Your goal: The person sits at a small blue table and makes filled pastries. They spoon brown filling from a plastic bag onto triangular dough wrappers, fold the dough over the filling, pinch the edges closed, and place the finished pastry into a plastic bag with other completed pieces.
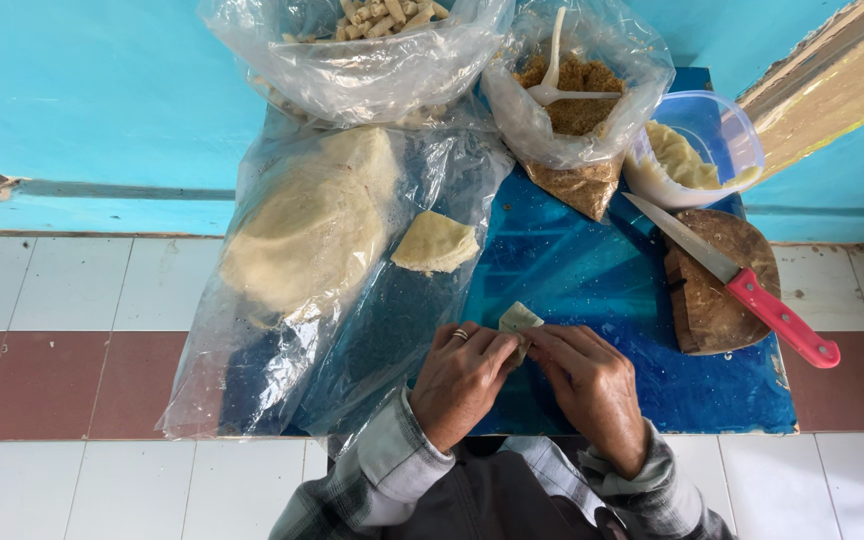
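The left hand (460,380) and the right hand (592,385) both grip a small folded dough piece (518,320) above the blue surface (592,280), near the red-handled knife (742,285).

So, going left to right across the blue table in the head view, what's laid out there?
Stack of thin dough sheets in clear plastic → cut wedge of dough → bag of brown crumbs with a white spoon → plastic bowl of pale paste → round wooden board → red-handled knife.
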Demonstrator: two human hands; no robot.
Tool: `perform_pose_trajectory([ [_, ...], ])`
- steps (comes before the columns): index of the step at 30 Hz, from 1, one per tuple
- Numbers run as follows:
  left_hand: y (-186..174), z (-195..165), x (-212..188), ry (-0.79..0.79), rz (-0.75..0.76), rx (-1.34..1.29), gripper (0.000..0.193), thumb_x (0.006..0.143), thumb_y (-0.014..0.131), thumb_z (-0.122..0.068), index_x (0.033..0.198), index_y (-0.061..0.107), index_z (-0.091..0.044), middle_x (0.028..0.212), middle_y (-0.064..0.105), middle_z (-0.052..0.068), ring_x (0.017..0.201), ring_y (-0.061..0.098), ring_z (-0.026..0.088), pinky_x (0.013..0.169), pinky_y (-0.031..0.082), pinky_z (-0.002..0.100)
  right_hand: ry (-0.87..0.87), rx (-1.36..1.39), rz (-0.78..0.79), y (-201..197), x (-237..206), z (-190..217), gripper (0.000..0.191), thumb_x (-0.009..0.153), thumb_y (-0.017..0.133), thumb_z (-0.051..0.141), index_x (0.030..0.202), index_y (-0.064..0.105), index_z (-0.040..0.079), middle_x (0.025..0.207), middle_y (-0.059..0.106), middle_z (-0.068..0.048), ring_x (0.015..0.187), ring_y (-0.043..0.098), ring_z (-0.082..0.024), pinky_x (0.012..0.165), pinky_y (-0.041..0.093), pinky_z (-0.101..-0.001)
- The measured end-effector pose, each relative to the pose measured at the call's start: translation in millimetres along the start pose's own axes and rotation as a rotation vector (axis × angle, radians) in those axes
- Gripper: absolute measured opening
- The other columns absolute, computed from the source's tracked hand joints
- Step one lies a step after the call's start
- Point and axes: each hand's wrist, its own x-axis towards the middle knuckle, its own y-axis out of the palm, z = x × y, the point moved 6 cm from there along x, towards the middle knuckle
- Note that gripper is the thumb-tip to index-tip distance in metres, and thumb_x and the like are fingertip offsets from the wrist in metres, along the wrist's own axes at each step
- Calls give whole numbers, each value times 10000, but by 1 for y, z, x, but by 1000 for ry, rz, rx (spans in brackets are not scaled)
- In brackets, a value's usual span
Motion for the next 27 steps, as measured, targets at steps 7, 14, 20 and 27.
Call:
perform_pose_trajectory([
  [7,3,7,-3,15,61,-62,257,852,707,-43,1102,648,-59,1004,724,60,961,671,263,932,475,452,51,-65,83,6,-9,-8,307,800,787,125,1105,783,89,953,764,-53,861,705,-243,780,551,-388],
  [14,8,14,3,-6,116,-106,176,897,731,-63,1041,629,-72,984,705,71,948,672,279,904,499,444,-62,7,59,8,-5,-12,275,745,814,171,1011,794,104,1057,745,-35,925,660,-248,806,550,-368],
  [20,9,17,6,-61,105,-154,182,891,723,-59,1054,643,-58,969,692,107,935,670,324,855,506,459,161,113,70,19,-1,-32,145,811,808,144,945,786,94,918,682,-45,825,659,-240,708,530,-353],
  [27,27,36,20,-186,66,-132,98,859,749,-57,908,665,-65,875,654,128,879,659,354,781,517,474,274,166,95,24,10,-34,166,817,795,182,940,738,86,906,692,-36,733,682,-202,649,545,-339],
])
